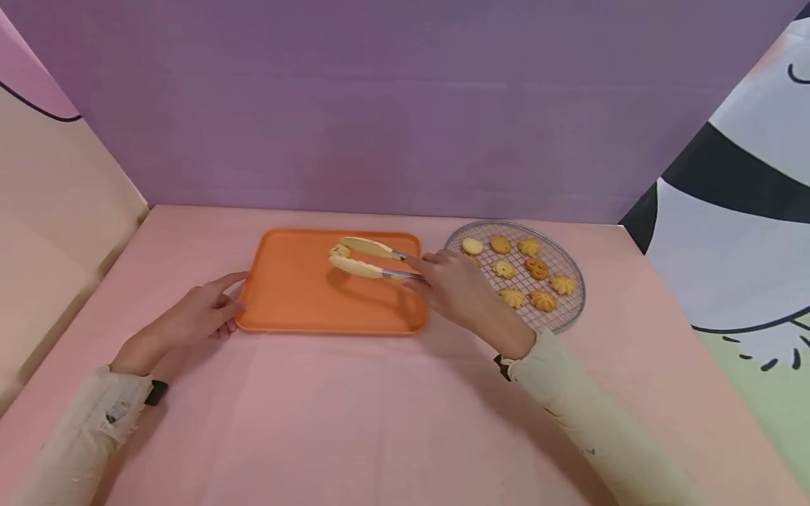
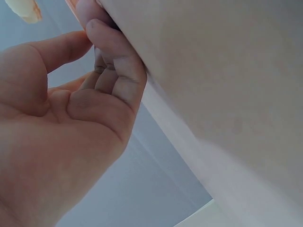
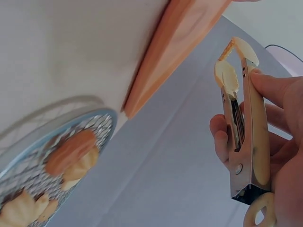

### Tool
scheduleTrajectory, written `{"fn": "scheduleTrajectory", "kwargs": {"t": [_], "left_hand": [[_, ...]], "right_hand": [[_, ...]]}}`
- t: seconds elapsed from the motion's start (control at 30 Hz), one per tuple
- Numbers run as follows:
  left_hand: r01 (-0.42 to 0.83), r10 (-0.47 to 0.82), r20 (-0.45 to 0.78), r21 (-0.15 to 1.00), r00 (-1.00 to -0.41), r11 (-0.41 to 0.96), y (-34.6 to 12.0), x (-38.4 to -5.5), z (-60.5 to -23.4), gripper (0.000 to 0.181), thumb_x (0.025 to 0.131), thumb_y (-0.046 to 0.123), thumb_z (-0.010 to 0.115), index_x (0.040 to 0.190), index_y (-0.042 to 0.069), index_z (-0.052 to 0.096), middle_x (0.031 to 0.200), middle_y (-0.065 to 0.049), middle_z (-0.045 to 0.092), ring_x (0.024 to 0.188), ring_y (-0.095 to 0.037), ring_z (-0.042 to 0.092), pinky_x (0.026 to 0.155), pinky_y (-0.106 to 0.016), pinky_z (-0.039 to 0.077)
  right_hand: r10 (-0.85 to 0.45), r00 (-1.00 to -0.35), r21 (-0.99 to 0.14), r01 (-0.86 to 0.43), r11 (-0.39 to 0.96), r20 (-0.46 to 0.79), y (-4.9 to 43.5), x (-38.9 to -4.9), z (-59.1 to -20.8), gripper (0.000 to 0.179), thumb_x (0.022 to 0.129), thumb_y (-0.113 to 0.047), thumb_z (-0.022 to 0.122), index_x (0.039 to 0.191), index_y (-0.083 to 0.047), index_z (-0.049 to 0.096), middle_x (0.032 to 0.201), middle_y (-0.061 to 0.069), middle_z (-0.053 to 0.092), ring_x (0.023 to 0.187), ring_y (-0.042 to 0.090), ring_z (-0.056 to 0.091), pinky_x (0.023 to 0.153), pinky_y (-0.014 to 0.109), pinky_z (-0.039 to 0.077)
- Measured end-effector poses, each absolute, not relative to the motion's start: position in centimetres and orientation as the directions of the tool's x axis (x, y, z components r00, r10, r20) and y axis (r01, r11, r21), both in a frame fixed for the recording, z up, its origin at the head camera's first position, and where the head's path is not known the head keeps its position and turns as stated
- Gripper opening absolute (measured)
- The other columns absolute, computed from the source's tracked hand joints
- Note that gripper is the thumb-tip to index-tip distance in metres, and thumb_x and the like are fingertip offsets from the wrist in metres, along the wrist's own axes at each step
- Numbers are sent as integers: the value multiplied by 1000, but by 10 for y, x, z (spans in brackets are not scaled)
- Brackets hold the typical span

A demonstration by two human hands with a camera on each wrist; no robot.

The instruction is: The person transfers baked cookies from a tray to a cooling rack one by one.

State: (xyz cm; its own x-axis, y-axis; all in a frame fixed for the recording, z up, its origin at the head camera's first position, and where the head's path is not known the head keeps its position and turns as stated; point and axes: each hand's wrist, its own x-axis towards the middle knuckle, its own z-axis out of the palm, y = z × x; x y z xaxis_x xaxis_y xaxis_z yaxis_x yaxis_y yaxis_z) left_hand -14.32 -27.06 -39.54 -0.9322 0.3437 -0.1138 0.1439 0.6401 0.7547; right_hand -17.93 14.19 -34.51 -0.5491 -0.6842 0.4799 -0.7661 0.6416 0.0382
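Observation:
My right hand (image 1: 458, 288) grips metal tongs (image 1: 361, 267) with cream-coloured tips, its thumb and fingers on the two arms in the right wrist view. A small pale cookie (image 1: 339, 251) sits between the tong tips, held above the orange tray (image 1: 291, 302). The tray lies flat and bears nothing else. At its left rim, my left hand (image 1: 202, 309) holds the edge between thumb and fingers. In the left wrist view this hand's fingers (image 2: 125, 82) are bent, with the tray mostly hidden behind them.
Right of the tray lies a round wire rack (image 1: 579, 309) with several cookies in different shapes, partly behind my right forearm. A pink cloth (image 1: 329, 407) covers the table. A purple wall (image 1: 392, 126) stands along the back, with printed panels at both sides.

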Motion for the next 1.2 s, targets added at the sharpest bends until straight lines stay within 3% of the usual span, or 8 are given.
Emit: {"fn": "scheduleTrajectory", "kwargs": {"t": [0.27,0.57,0.87,1.2], "left_hand": [[143,348,-110,769,-931,623,-273,-143,-396,62,99,1,57,152,-3,27,70,-8,60,57,-19,58,53,-29,55],[125,344,-131,768,-930,628,-265,-149,-401,63,99,4,58,153,-1,26,71,-8,60,58,-20,58,55,-29,56],[126,332,-127,755,-935,643,-267,-147,-401,63,99,6,58,153,-1,26,70,-7,60,57,-19,59,54,-29,56],[140,332,-114,746,-936,652,-272,-147,-400,63,99,3,57,152,-3,26,68,-7,60,55,-19,59,53,-30,56]], "right_hand": [[-654,-588,27,-733,680,476,164,-170,-348,34,89,-23,76,117,-3,72,87,9,72,74,25,66,63,39,54],[-609,-623,18,-691,722,491,200,-161,-354,32,88,-24,77,112,-3,74,92,12,74,72,26,69,58,41,56],[-565,-642,11,-656,755,519,226,-155,-356,32,84,-24,80,109,-5,74,85,9,73,67,25,65,54,40,53],[-531,-634,-23,-654,756,562,255,-150,-353,37,81,-14,81,114,2,72,93,21,73,76,36,70,66,50,57]]}}
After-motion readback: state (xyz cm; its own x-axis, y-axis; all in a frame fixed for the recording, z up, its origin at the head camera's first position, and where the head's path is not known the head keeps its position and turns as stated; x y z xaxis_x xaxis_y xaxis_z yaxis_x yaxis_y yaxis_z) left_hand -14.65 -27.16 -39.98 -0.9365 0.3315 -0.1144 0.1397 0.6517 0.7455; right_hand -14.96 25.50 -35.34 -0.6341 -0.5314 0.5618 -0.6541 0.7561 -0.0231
